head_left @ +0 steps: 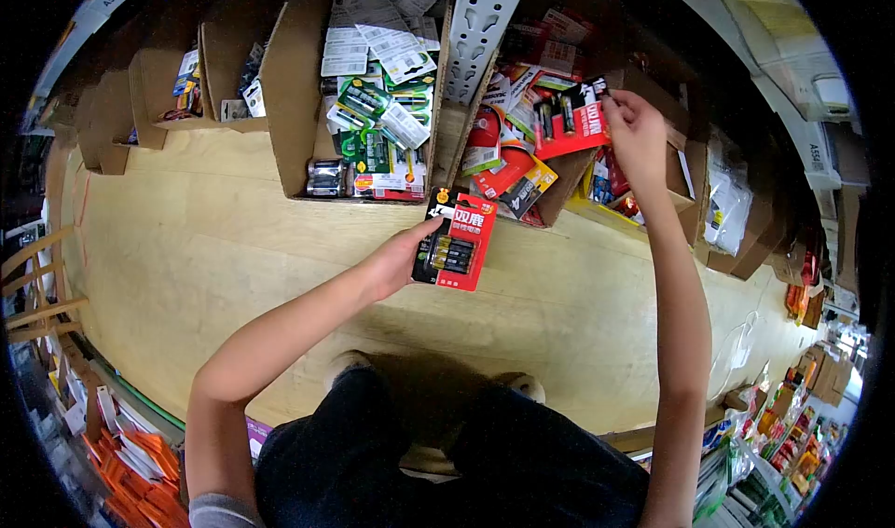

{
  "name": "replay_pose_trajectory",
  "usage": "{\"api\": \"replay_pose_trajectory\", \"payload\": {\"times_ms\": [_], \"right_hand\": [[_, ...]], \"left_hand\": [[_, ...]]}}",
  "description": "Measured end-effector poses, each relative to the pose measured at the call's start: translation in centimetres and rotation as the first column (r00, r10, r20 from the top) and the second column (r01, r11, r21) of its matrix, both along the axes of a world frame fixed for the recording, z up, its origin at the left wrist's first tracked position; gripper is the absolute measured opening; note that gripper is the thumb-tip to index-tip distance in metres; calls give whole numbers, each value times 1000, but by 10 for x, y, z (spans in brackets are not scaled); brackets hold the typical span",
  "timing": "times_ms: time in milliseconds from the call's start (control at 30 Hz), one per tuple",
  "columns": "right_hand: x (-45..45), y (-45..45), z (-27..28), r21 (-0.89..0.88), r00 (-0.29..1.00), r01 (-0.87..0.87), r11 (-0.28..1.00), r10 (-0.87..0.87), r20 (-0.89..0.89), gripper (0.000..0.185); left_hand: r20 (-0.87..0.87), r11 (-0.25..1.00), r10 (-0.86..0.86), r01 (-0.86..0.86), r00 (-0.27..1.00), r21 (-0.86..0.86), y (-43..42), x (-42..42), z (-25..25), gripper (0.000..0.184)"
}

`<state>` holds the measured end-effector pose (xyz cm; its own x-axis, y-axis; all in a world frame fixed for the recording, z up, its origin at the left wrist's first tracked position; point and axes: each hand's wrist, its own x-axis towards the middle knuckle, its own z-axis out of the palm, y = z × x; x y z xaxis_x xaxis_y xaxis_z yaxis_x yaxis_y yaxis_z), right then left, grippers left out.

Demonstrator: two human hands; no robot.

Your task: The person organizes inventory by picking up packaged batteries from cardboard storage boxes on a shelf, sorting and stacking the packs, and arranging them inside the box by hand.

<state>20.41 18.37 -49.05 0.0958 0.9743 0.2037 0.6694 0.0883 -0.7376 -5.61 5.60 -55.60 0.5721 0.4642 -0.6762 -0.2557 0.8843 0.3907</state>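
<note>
My left hand [403,256] holds a red and black battery pack [456,241] by its left edge, with its front facing up and several batteries showing. At the upper right, my right hand [637,137] pinches the right edge of another red and black battery pack [571,120], which is tilted over a cardboard box [559,185] of mixed battery packs. Left of the metal post, a second cardboard box [291,109] contains green and white battery packs [373,118].
A perforated metal post [474,29] stands between the two boxes. More cardboard boxes [224,71] line the shelf at the left, and others [746,220] at the right. Orange packages [130,472] lie at the lower left. Colourful packaged goods [783,435] fill the lower right.
</note>
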Motion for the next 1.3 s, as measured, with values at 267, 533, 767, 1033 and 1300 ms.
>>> {"api": "replay_pose_trajectory", "payload": {"times_ms": [267,533,767,1033,1300], "right_hand": [[-13,-9,-17,-46,647,-25,999,51,761,12],[-29,-40,-40,-193,475,-411,891,390,789,12],[-44,-37,-52,-327,806,-229,917,367,464,26],[-72,-23,-90,-464,904,-112,879,283,319,27],[-62,-16,-73,-380,897,-222,898,35,-440,15]], "left_hand": [[-42,1000,-17,16,999,-26,-4,2,4,42],[-43,1000,-14,12,999,-24,-3,4,7,42],[-36,999,-12,11,999,-31,-2,7,-3,43],[-41,999,-21,20,999,-40,0,8,-3,43],[15,1000,-4,4,1000,-13,5,6,3,44]]}}
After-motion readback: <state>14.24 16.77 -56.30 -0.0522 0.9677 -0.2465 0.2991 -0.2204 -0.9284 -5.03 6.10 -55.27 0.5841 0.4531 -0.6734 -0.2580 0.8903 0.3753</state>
